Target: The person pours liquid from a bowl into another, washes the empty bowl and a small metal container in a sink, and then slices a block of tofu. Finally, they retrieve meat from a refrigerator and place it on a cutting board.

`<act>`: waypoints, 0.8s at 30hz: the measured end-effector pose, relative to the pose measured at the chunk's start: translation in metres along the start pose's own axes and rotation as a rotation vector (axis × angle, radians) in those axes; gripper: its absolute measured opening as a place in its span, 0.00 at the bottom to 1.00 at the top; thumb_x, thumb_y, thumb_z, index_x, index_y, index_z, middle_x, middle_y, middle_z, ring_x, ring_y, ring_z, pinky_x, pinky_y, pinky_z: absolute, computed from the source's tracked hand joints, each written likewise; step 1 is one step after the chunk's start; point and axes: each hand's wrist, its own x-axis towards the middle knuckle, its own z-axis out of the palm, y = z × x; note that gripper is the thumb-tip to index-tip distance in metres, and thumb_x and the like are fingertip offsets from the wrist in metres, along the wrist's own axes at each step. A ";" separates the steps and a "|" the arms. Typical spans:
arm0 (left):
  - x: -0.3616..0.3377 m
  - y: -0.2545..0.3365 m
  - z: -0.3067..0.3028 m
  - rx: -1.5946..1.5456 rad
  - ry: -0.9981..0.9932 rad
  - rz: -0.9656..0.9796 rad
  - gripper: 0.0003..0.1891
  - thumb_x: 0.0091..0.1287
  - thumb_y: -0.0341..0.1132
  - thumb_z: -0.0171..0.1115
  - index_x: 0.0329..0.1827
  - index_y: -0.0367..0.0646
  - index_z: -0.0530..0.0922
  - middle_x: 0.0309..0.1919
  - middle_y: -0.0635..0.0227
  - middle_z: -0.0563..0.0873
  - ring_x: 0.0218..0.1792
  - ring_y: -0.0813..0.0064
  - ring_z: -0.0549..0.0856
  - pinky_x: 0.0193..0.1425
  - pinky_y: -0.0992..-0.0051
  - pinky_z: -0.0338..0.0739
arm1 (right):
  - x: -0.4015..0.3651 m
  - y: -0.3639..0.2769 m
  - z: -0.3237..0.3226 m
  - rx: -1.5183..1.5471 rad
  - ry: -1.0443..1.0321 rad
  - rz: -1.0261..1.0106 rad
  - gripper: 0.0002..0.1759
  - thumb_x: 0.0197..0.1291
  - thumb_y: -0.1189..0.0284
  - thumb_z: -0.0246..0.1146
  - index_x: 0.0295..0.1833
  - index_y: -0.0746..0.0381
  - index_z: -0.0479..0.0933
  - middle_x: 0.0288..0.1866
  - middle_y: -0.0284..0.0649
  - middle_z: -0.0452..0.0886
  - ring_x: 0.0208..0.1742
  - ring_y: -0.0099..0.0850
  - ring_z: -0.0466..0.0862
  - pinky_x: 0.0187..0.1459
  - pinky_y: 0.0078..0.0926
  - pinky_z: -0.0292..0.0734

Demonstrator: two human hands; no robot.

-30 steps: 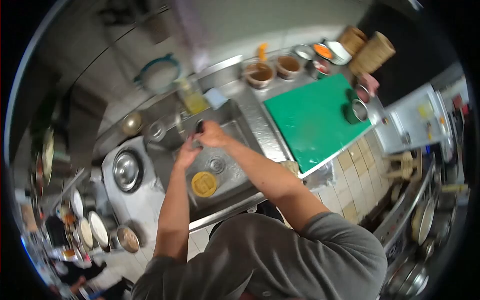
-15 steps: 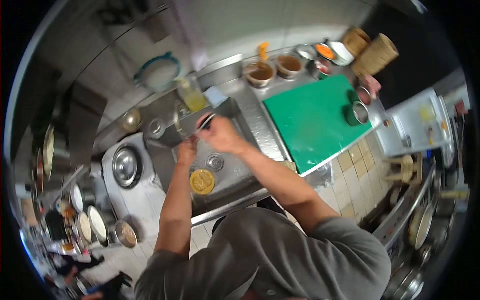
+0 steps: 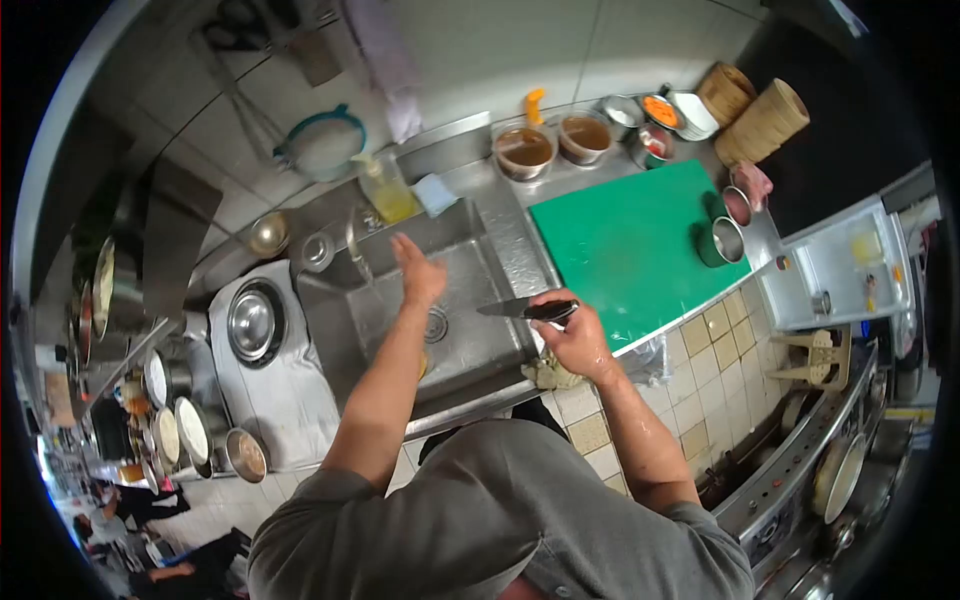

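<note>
Since half a second ago the hands have parted. Nearest, the right hand (image 3: 572,338) has drawn back to the near right rim of the stainless steel sink (image 3: 470,350), clenched round the black handle of a steel-bladed kitchen knife (image 3: 525,309). The knife's long axis lies level, its tip pointing left over the basin towards the left forearm. A firm grip on the wet handle, with the edge kept off that arm, seems wise. Farther in, the left hand (image 3: 418,272) is spread and empty. Beyond lies the green plastic cutting board (image 3: 630,240).

I count one knife (image 3: 508,309), one sink (image 3: 478,335), one green cutting board (image 3: 630,240), two sauce bowls (image 3: 524,150), two bamboo steamers (image 3: 765,120).
</note>
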 end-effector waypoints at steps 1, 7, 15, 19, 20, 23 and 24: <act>0.019 0.027 -0.016 0.075 0.075 -0.047 0.51 0.67 0.41 0.64 0.81 0.25 0.39 0.82 0.36 0.41 0.84 0.47 0.42 0.86 0.60 0.43 | -0.005 -0.003 -0.006 -0.001 0.020 -0.004 0.15 0.59 0.84 0.68 0.52 0.64 0.77 0.48 0.39 0.86 0.51 0.28 0.85 0.56 0.27 0.80; 0.072 0.027 0.000 0.257 0.091 -0.168 0.46 0.67 0.37 0.58 0.81 0.26 0.41 0.82 0.40 0.42 0.84 0.49 0.42 0.85 0.55 0.41 | -0.042 -0.055 -0.086 0.261 0.025 -0.030 0.20 0.61 0.89 0.63 0.57 0.64 0.71 0.58 0.46 0.82 0.63 0.37 0.82 0.68 0.36 0.75; 0.072 -0.016 0.018 0.741 -0.255 -0.062 0.45 0.65 0.34 0.57 0.81 0.26 0.43 0.83 0.44 0.43 0.84 0.49 0.38 0.85 0.55 0.39 | -0.120 -0.115 -0.254 -0.032 0.462 0.006 0.20 0.59 0.88 0.62 0.55 0.64 0.69 0.48 0.43 0.82 0.53 0.33 0.83 0.54 0.32 0.79; 0.055 0.009 0.004 0.699 -0.243 -0.085 0.43 0.65 0.39 0.63 0.81 0.33 0.54 0.83 0.45 0.42 0.84 0.49 0.40 0.84 0.54 0.47 | -0.124 -0.088 -0.315 -0.935 0.425 0.262 0.20 0.55 0.84 0.64 0.53 0.66 0.69 0.35 0.57 0.81 0.38 0.55 0.84 0.42 0.46 0.79; 0.045 0.013 0.004 0.495 -0.118 -0.104 0.42 0.65 0.40 0.65 0.80 0.36 0.58 0.83 0.44 0.43 0.84 0.48 0.42 0.84 0.54 0.51 | -0.122 -0.081 -0.324 -1.063 0.549 0.366 0.20 0.56 0.84 0.64 0.54 0.67 0.69 0.36 0.60 0.81 0.40 0.60 0.83 0.43 0.47 0.79; -0.005 -0.005 0.016 0.481 -0.084 0.045 0.39 0.64 0.40 0.66 0.78 0.39 0.64 0.83 0.43 0.45 0.82 0.45 0.50 0.81 0.52 0.57 | -0.118 -0.072 -0.382 -1.210 0.751 0.150 0.29 0.60 0.81 0.63 0.68 0.67 0.65 0.40 0.63 0.81 0.42 0.63 0.82 0.44 0.52 0.76; -0.034 -0.008 0.015 0.416 -0.136 0.057 0.38 0.64 0.39 0.66 0.77 0.39 0.65 0.82 0.43 0.46 0.81 0.44 0.54 0.81 0.53 0.59 | -0.111 -0.077 -0.399 -1.327 0.797 -0.042 0.29 0.63 0.80 0.63 0.69 0.67 0.66 0.43 0.60 0.82 0.44 0.61 0.83 0.44 0.48 0.77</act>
